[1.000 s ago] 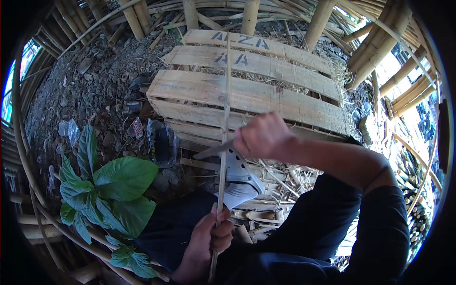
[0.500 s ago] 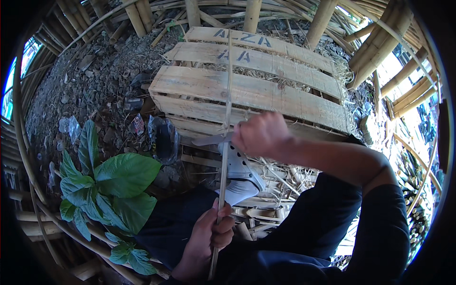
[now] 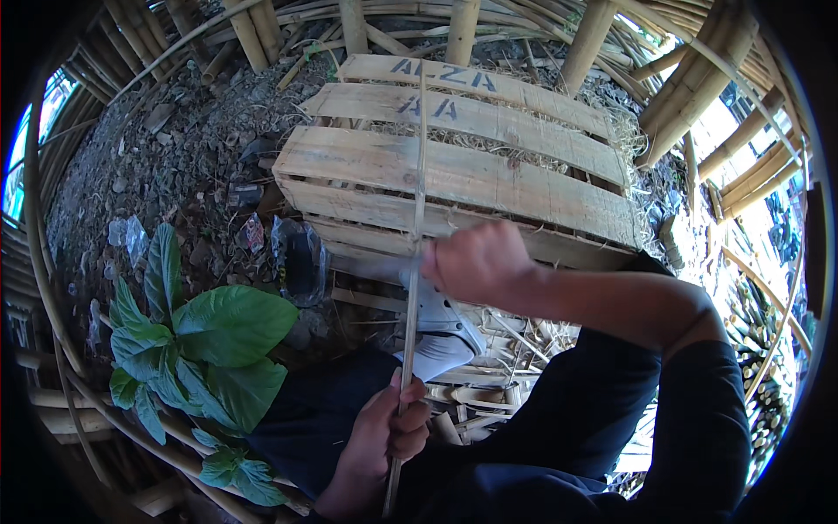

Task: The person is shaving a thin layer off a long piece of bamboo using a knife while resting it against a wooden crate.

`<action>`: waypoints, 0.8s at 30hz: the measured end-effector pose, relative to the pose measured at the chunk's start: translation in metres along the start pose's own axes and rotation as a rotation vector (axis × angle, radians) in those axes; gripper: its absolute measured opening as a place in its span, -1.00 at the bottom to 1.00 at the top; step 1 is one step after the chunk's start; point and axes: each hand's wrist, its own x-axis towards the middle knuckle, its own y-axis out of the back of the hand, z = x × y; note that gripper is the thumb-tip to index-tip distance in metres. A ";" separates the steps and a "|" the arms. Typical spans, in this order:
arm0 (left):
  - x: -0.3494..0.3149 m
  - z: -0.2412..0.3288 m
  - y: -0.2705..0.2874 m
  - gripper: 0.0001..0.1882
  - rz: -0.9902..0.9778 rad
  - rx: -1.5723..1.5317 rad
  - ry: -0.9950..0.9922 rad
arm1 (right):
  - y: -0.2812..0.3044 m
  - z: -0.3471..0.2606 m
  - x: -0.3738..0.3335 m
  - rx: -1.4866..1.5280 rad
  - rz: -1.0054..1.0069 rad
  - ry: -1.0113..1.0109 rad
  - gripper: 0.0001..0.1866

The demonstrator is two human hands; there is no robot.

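My left hand is closed round the lower part of a long thin bamboo strip. The strip runs away from me, its far part over a slatted wooden crate. My right hand is a fist on the knife handle, right of the strip at the crate's near edge. The knife's blade points left across the strip and is smeared by motion; its exact contact with the strip cannot be made out. Below it is my foot in a light grey clog.
A broad-leaved green plant grows at the left. Bamboo posts line the far side, and straw sticks out of the crate. Cut bamboo pieces lie under my legs. Clear plastic litter rests on the stony ground.
My right hand has shifted slightly nearer to me, and the knife blade has gone from fairly sharp to blurred. My left hand keeps its grip in the same place.
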 end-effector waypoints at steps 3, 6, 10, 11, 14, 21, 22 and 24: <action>0.004 -0.001 0.003 -0.69 -0.051 -0.021 0.019 | -0.015 0.002 -0.004 0.045 0.044 0.134 -0.55; -0.003 -0.005 0.003 -0.68 -0.060 -0.097 0.033 | 0.005 0.022 0.018 -0.019 0.056 0.013 -0.53; 0.003 -0.002 0.005 -0.68 -0.063 -0.046 0.036 | -0.009 0.006 0.001 -0.035 0.026 0.121 -0.50; 0.000 -0.005 0.007 -0.68 -0.075 -0.058 0.057 | -0.009 0.014 0.007 -0.030 0.020 0.119 -0.50; -0.001 0.001 -0.011 -0.73 0.062 -0.069 -0.011 | -0.007 0.021 0.017 -0.022 0.151 0.060 -0.53; 0.000 -0.003 -0.009 -0.71 0.042 -0.070 -0.019 | -0.016 0.025 0.014 -0.053 0.218 0.106 -0.55; -0.001 -0.004 -0.007 -0.71 0.053 -0.061 -0.015 | -0.019 0.019 0.003 -0.015 0.328 0.303 -0.57; 0.001 -0.002 -0.006 -0.71 0.065 -0.048 -0.011 | -0.018 0.028 0.016 -0.048 0.271 0.194 -0.54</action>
